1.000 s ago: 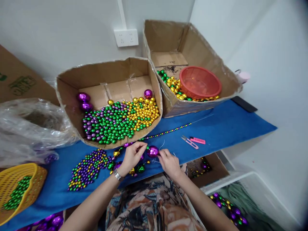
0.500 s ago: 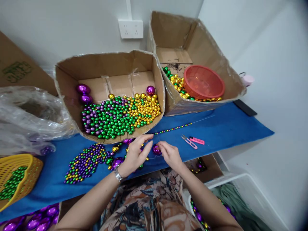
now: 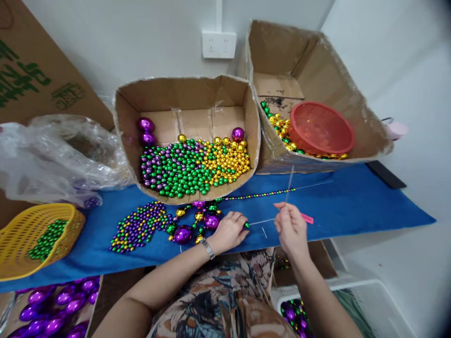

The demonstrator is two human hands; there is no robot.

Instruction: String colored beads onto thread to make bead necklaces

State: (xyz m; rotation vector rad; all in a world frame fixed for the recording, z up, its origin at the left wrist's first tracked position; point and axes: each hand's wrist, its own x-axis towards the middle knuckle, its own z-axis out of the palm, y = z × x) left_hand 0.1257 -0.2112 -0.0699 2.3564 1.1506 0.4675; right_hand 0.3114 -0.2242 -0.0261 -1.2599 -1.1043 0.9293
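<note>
My left hand (image 3: 230, 230) rests on the blue cloth, its fingers curled over a green bead (image 3: 246, 225) that peeks out at the fingertips. From that bead a white string (image 3: 261, 221) runs taut to my right hand (image 3: 291, 227), whose fingers pinch it. A pale strand (image 3: 290, 183) sticks up above the right fingers. Left of my left hand lie large purple beads (image 3: 182, 234) with gold and green ones on a strand. Behind the hands stretches a thin string of small beads (image 3: 260, 194). A pink lighter (image 3: 307, 218) shows partly beside my right hand.
Two cardboard boxes stand at the back; the left box (image 3: 186, 89) holds loose beads, the right one a red bowl (image 3: 322, 126). Small beads (image 3: 141, 225) lie piled on the cloth (image 3: 366, 202). A yellow basket (image 3: 75, 234) is at the left, a dark flat object (image 3: 385, 174) at the right.
My right hand has moved right, drawing the string out. My left hand has lowered and closed at a green bead. The pink snips no longer show. The view has shifted left.
</note>
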